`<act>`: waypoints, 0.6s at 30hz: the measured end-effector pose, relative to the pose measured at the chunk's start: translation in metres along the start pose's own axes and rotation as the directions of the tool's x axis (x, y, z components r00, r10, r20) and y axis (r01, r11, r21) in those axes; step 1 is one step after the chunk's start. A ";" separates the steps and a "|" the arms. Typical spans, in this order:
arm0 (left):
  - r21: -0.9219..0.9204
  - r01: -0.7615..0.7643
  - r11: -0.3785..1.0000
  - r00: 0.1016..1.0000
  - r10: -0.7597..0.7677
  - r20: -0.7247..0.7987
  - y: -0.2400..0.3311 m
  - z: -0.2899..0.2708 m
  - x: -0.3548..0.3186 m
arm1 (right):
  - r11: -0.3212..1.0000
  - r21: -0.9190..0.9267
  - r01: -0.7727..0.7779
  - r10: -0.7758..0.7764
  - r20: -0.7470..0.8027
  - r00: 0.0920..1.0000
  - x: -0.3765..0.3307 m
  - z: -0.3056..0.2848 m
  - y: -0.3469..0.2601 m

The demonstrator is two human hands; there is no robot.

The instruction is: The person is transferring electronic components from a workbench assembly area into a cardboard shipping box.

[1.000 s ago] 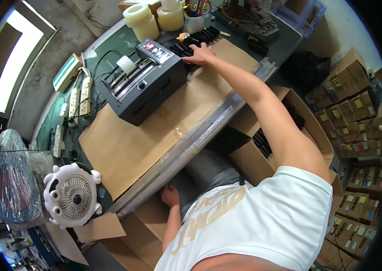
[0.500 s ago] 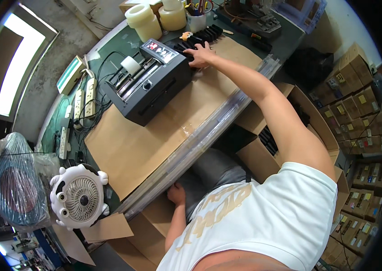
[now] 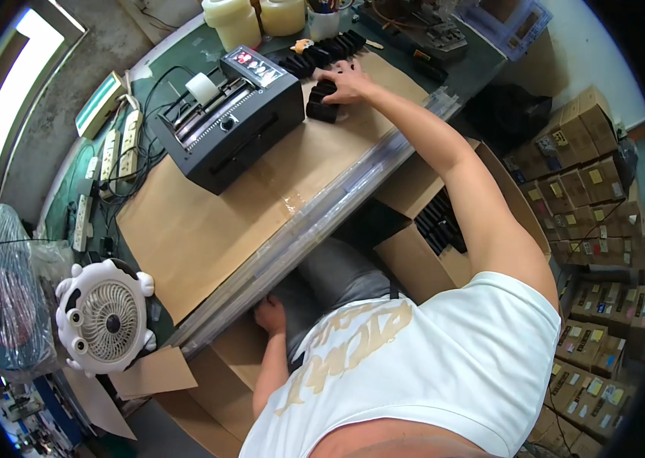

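My right hand (image 3: 348, 79) reaches far across the bench and grips a small stack of black blocks (image 3: 322, 101) standing on the brown cardboard sheet (image 3: 208, 221). A row of more black blocks (image 3: 322, 53) lies just beyond it. To the left of the hand stands a black tape dispenser machine (image 3: 235, 118) with a white tape roll (image 3: 202, 88). My left hand (image 3: 270, 314) hangs low under the bench edge, next to my lap and an open cardboard box (image 3: 231, 359); whether it holds anything is not visible.
Power strips (image 3: 120, 149) and cables lie left of the machine. A white desk fan (image 3: 105, 317) stands at the bench's near left corner. Large tape rolls (image 3: 235, 19) sit at the back. An open carton of black parts (image 3: 441, 225) is under my right arm; stacked boxes (image 3: 593, 198) fill the right.
My right hand has drawn back from the far row of black blocks toward me, bringing a small stack onto the cardboard. The left hand stays low by my lap.
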State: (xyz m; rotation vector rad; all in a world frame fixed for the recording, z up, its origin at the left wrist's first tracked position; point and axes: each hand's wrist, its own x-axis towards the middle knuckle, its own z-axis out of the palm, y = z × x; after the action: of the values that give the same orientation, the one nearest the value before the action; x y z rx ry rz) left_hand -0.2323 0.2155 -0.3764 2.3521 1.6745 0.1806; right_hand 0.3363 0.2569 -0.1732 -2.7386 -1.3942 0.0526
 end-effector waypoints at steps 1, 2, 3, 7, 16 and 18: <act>-0.004 -0.006 1.000 1.000 0.006 -0.001 -0.003 0.003 0.001 | 1.000 -0.019 -0.001 0.000 -0.043 0.999 0.000 0.006 0.003; -0.007 -0.012 1.000 1.000 0.012 -0.004 -0.006 0.005 0.002 | 0.999 -0.037 -0.002 -0.002 -0.088 0.996 0.001 0.011 0.005; -0.008 -0.017 1.000 1.000 0.017 -0.010 -0.007 0.007 0.001 | 0.999 -0.052 -0.003 -0.004 -0.135 0.991 0.004 0.014 0.007; -0.015 0.005 1.000 1.000 -0.005 0.007 0.002 0.007 -0.001 | 0.998 -0.004 -0.062 0.062 0.055 0.997 0.010 0.002 0.005; 0.026 -0.032 0.999 0.998 0.033 -0.058 -0.020 0.030 0.002 | 0.995 -0.069 0.066 -0.067 -0.022 0.997 0.020 0.018 0.016; 0.054 -0.043 0.998 0.997 0.047 -0.057 -0.020 0.030 0.003 | 0.981 -0.161 0.108 -0.129 -0.124 0.984 0.026 0.029 0.027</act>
State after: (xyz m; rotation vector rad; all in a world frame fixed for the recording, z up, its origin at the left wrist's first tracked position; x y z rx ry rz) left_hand -0.2422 0.2207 -0.4111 2.4474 1.6730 0.2172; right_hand 0.3715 0.2633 -0.2043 -2.7106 -1.5811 -0.2515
